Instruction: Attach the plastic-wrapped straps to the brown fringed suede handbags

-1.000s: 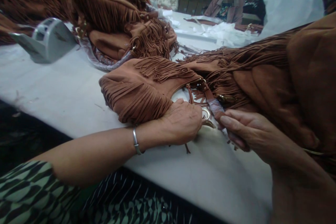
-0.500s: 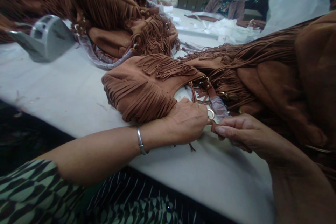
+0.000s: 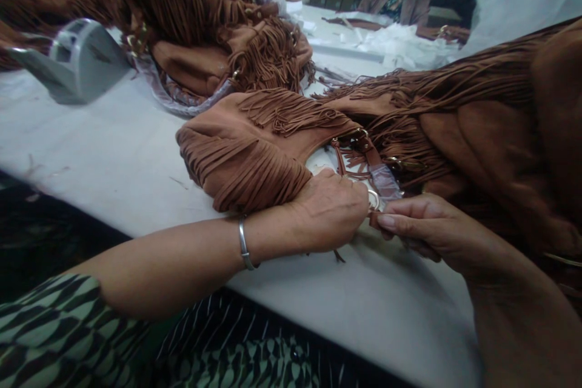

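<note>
A brown fringed bag lies on the white table, its handle wrapped in clear plastic. My left hand is closed at the bag's right side, beside a gold ring; its fingertips and what they grip are hidden. Between thumb and fingers my right hand pinches the end of a brown leather strap, just right of my left hand. The ring sits close above that strap end.
A grey tape dispenser stands at the left. More fringed bags are piled behind it, and others lie at the right. Across the white table, two people sit near white wrapping material.
Both hands have shifted slightly right in the view, along with the ring and strap. Less of the strap shows between the hands. Their grips look the same.
</note>
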Demonstrator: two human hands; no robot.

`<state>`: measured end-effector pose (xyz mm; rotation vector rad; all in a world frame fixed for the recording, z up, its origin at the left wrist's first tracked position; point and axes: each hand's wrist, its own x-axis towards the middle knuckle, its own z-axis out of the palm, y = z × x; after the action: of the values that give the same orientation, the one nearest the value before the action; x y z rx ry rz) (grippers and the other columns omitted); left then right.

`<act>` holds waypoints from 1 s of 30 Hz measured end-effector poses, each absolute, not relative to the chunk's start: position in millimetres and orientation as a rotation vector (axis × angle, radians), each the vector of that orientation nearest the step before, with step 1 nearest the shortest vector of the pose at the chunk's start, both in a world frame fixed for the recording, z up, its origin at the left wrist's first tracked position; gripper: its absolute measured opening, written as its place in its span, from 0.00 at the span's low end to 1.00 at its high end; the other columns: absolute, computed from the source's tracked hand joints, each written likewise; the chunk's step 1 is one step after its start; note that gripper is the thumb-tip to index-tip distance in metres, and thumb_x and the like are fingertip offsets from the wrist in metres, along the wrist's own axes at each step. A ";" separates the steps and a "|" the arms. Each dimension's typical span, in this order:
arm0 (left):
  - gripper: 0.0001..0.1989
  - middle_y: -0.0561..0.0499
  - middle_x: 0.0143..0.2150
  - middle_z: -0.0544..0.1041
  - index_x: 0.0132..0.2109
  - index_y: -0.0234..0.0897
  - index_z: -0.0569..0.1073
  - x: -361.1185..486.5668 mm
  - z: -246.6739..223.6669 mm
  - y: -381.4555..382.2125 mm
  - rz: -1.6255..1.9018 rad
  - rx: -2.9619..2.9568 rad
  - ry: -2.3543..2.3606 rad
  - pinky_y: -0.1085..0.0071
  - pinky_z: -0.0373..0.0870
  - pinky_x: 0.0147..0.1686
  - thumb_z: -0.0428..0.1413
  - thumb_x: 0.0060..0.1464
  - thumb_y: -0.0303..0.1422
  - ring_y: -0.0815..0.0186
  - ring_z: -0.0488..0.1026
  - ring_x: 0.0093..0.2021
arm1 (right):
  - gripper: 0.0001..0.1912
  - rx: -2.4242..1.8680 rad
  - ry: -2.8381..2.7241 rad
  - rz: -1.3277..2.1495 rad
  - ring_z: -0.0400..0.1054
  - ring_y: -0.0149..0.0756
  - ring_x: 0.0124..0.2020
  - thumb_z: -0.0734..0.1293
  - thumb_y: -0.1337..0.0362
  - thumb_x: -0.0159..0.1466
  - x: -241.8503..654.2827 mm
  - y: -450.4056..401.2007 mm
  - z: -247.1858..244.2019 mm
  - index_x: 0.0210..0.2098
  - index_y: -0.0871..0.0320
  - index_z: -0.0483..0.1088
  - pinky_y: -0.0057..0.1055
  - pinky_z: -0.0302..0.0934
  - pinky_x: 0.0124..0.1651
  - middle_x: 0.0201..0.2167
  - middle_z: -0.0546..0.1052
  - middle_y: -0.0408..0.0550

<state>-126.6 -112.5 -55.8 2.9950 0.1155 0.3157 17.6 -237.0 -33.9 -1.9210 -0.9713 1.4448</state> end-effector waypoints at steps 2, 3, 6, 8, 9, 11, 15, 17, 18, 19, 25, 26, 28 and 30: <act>0.08 0.41 0.33 0.75 0.36 0.29 0.69 -127.6 -54.9 -113.0 0.307 3.001 0.128 0.61 0.65 0.33 0.46 0.55 0.23 0.55 0.73 0.34 | 0.24 -1.917 -0.939 1.430 0.40 0.19 0.11 0.69 0.43 0.52 15.4 -238.6 -36.2 0.23 0.60 0.65 0.22 0.31 0.14 0.10 0.51 0.33; 0.08 0.41 0.32 0.74 0.36 0.29 0.69 -128.2 -54.6 -113.1 0.316 3.007 0.126 0.60 0.65 0.33 0.45 0.55 0.23 0.54 0.73 0.34 | 0.24 -1.914 -0.915 1.420 0.40 0.19 0.12 0.68 0.44 0.53 13.6 -239.6 -36.9 0.23 0.60 0.65 0.23 0.31 0.15 0.10 0.50 0.33; 0.09 0.41 0.32 0.74 0.36 0.28 0.69 -130.2 -54.6 -113.8 0.373 3.039 0.111 0.60 0.65 0.33 0.44 0.56 0.23 0.54 0.73 0.34 | 0.22 -1.886 -0.820 1.382 0.41 0.20 0.13 0.66 0.47 0.57 6.9 -242.6 -37.6 0.23 0.61 0.66 0.24 0.31 0.16 0.12 0.51 0.34; 0.10 0.40 0.32 0.73 0.36 0.28 0.69 -131.4 -55.3 -114.9 0.405 3.067 0.101 0.60 0.65 0.33 0.43 0.57 0.23 0.54 0.73 0.34 | 0.21 -1.864 -0.782 1.368 0.41 0.20 0.13 0.64 0.48 0.58 3.5 -244.3 -37.5 0.23 0.61 0.66 0.25 0.30 0.17 0.12 0.52 0.35; 0.10 0.40 0.31 0.73 0.36 0.28 0.69 -132.0 -55.7 -115.6 0.417 3.080 0.092 0.59 0.65 0.33 0.43 0.57 0.23 0.54 0.73 0.34 | 0.21 -1.856 -0.781 1.366 0.41 0.20 0.13 0.65 0.48 0.58 2.6 -245.0 -37.4 0.22 0.61 0.66 0.25 0.30 0.17 0.12 0.52 0.36; 0.10 0.41 0.31 0.73 0.35 0.28 0.68 -132.8 -56.6 -117.0 0.442 3.101 0.081 0.59 0.65 0.32 0.42 0.57 0.22 0.55 0.72 0.33 | 0.21 -1.856 -0.796 1.371 0.42 0.21 0.13 0.65 0.49 0.58 2.1 -245.9 -37.5 0.22 0.61 0.67 0.26 0.30 0.16 0.12 0.52 0.36; 0.10 0.41 0.31 0.72 0.36 0.28 0.68 -133.4 -57.2 -117.9 0.455 3.117 0.070 0.60 0.65 0.32 0.42 0.57 0.22 0.55 0.72 0.33 | 0.20 -1.880 -0.824 1.384 0.42 0.20 0.13 0.64 0.50 0.60 2.9 -246.8 -37.1 0.22 0.61 0.67 0.25 0.31 0.16 0.11 0.52 0.35; 0.10 0.41 0.32 0.73 0.36 0.28 0.68 -133.4 -56.5 -117.6 0.435 3.111 0.068 0.60 0.65 0.32 0.42 0.57 0.23 0.55 0.72 0.33 | 0.20 -1.886 -0.838 1.389 0.42 0.20 0.12 0.63 0.50 0.60 3.1 -246.9 -36.6 0.22 0.60 0.66 0.24 0.31 0.16 0.11 0.52 0.35; 0.10 0.41 0.32 0.73 0.36 0.28 0.68 -133.3 -56.0 -117.5 0.420 3.108 0.072 0.60 0.65 0.32 0.42 0.57 0.23 0.55 0.72 0.34 | 0.20 -1.888 -0.842 1.393 0.41 0.20 0.12 0.63 0.50 0.60 3.2 -246.8 -36.4 0.22 0.60 0.66 0.24 0.31 0.16 0.11 0.52 0.35; 0.10 0.41 0.33 0.73 0.37 0.28 0.68 -133.3 -55.5 -117.4 0.402 3.105 0.073 0.60 0.65 0.33 0.42 0.58 0.23 0.55 0.72 0.34 | 0.20 -1.894 -0.846 1.395 0.41 0.20 0.12 0.63 0.50 0.61 3.2 -246.7 -36.4 0.23 0.60 0.66 0.24 0.31 0.16 0.12 0.52 0.35; 0.10 0.41 0.32 0.72 0.37 0.28 0.67 -134.3 -56.5 -116.0 0.433 3.142 0.032 0.60 0.64 0.34 0.42 0.59 0.23 0.54 0.72 0.35 | 0.23 -1.995 -0.934 1.269 0.41 0.22 0.12 0.65 0.45 0.55 -2.5 -244.7 -40.2 0.21 0.58 0.62 0.25 0.34 0.15 0.11 0.51 0.35; 0.10 0.41 0.32 0.72 0.37 0.28 0.67 -134.4 -57.1 -115.6 0.448 3.153 0.026 0.60 0.64 0.34 0.42 0.59 0.23 0.55 0.71 0.34 | 0.22 -2.022 -1.001 1.177 0.43 0.23 0.13 0.64 0.45 0.55 -5.1 -244.3 -40.6 0.20 0.58 0.61 0.25 0.36 0.16 0.12 0.52 0.36; 0.10 0.41 0.32 0.72 0.37 0.28 0.67 -134.5 -57.8 -114.9 0.460 3.170 0.029 0.60 0.64 0.33 0.41 0.59 0.23 0.55 0.71 0.33 | 0.21 -2.108 -1.171 0.942 0.48 0.25 0.16 0.61 0.49 0.57 -11.4 -243.5 -40.3 0.18 0.58 0.60 0.26 0.42 0.20 0.14 0.56 0.40; 0.11 0.41 0.31 0.71 0.37 0.28 0.67 -134.5 -57.9 -114.7 0.453 3.180 0.048 0.60 0.64 0.33 0.40 0.59 0.23 0.55 0.71 0.33 | 0.20 -2.225 -1.313 0.729 0.53 0.29 0.19 0.59 0.51 0.58 -18.2 -242.2 -38.9 0.17 0.58 0.61 0.28 0.45 0.24 0.16 0.60 0.43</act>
<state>-134.5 -114.7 -57.9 3.1803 0.0483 0.4533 -18.2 -242.2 -38.9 -2.2250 -1.3127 0.7286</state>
